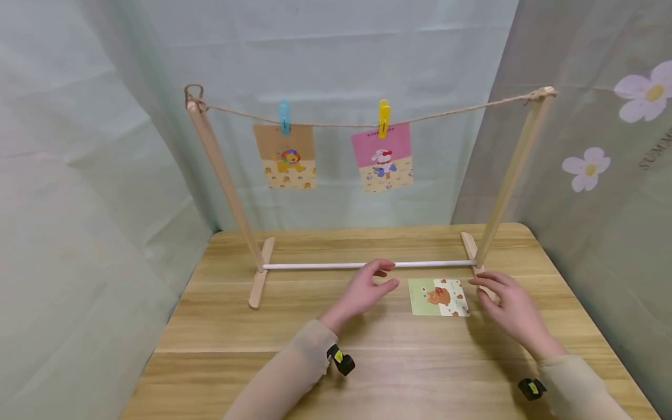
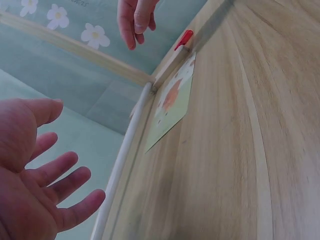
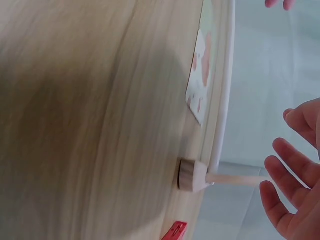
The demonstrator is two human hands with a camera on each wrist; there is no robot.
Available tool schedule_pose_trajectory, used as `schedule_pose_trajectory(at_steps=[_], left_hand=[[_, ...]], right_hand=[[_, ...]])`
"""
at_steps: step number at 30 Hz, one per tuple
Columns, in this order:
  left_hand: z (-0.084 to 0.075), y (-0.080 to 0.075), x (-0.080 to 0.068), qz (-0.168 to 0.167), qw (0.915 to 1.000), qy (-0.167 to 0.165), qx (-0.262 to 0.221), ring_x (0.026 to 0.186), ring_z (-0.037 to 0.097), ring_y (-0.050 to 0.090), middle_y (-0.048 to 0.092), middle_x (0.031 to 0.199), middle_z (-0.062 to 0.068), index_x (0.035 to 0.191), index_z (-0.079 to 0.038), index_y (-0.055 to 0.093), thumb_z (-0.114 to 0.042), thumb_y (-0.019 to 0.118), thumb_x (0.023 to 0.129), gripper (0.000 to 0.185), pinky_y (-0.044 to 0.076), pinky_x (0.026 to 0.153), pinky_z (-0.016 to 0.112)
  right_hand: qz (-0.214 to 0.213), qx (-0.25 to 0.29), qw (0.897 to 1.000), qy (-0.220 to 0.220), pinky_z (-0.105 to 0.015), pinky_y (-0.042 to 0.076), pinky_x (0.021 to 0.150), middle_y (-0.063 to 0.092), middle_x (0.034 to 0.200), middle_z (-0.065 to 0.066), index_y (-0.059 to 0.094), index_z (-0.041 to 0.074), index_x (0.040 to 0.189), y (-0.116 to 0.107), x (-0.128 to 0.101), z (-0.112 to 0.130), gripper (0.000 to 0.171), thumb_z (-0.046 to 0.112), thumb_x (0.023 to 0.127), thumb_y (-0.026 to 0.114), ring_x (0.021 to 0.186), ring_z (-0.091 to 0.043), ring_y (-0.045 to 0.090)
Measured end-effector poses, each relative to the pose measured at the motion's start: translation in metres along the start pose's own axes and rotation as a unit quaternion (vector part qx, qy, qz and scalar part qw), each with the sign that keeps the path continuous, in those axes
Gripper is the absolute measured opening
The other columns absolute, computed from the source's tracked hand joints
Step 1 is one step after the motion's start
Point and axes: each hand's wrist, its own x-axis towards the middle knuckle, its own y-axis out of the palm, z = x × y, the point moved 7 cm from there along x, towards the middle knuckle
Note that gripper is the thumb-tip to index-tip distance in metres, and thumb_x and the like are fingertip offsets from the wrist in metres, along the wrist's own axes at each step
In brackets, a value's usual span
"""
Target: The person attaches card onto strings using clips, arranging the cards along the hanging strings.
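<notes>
A green and white card [image 1: 425, 297] with a brown bear lies flat on the table between my two hands. My left hand [image 1: 367, 290] hovers left of the card near the white rod [image 1: 315, 266], fingers loosely bent and holding nothing. On the card's other side is my right hand [image 1: 511, 309], its fingertips near the card's right edge and its grasp empty. A red clothespin [image 2: 184, 39] lies beyond the card near the rack's right foot, as the left wrist view shows; in the head view my right hand hides it.
A wooden rack with a left post [image 1: 226, 181] and a right post [image 1: 514, 175] carries a twine line [image 1: 336, 125]. From it hang an orange card [image 1: 286, 151] on a blue clothespin [image 1: 284, 116] and a pink card [image 1: 370, 149] on a yellow clothespin [image 1: 384, 116].
</notes>
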Motion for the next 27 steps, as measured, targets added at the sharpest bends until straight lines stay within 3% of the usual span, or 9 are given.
schedule_pose_trajectory(at_steps=[13, 17, 22, 27], left_hand=[[-0.003, 0.020, 0.012, 0.005, 1.0000, 0.002, 0.008, 0.127, 0.037, 0.063, 0.066, 0.140, 0.018, 0.142, -0.007, 0.062, -0.025, 0.075, 0.103, 0.045, 0.054, 0.106, 0.051], [-0.006, 0.024, 0.016, 0.010, 0.9999, -0.001, 0.012, 0.128, 0.037, 0.062, 0.065, 0.142, 0.018, 0.144, -0.007, 0.061, -0.024, 0.075, 0.103, 0.046, 0.052, 0.108, 0.052], [-0.009, 0.031, 0.021, 0.017, 0.9996, 0.001, 0.023, 0.130, 0.039, 0.061, 0.064, 0.142, 0.019, 0.144, -0.006, 0.061, -0.023, 0.076, 0.102, 0.048, 0.051, 0.109, 0.052], [-0.010, 0.038, 0.024, 0.024, 0.9985, -0.005, 0.049, 0.132, 0.037, 0.059, 0.064, 0.143, 0.015, 0.144, -0.009, 0.062, -0.025, 0.077, 0.101, 0.049, 0.050, 0.109, 0.043]], right_hand=[[-0.008, -0.028, 1.000, 0.006, -0.060, 0.052, 0.084, 0.072, 0.123, -0.018, 0.080, 0.006, 0.115, -0.013, -0.014, -0.016, 0.026, -0.001, 0.090, 0.078, 0.111, -0.043, 0.067], [0.000, -0.033, 0.999, 0.011, -0.060, 0.051, 0.086, 0.072, 0.122, -0.018, 0.080, 0.006, 0.115, -0.017, -0.015, -0.020, 0.026, -0.001, 0.090, 0.078, 0.111, -0.044, 0.067], [0.012, -0.043, 0.999, 0.017, -0.054, 0.052, 0.080, 0.073, 0.122, -0.017, 0.080, 0.007, 0.115, -0.018, -0.018, -0.025, 0.025, 0.002, 0.091, 0.079, 0.105, -0.040, 0.068], [0.021, -0.048, 0.998, 0.022, -0.056, 0.053, 0.077, 0.073, 0.120, -0.018, 0.080, 0.008, 0.114, -0.017, -0.018, -0.031, 0.023, 0.005, 0.091, 0.081, 0.101, -0.040, 0.069]])
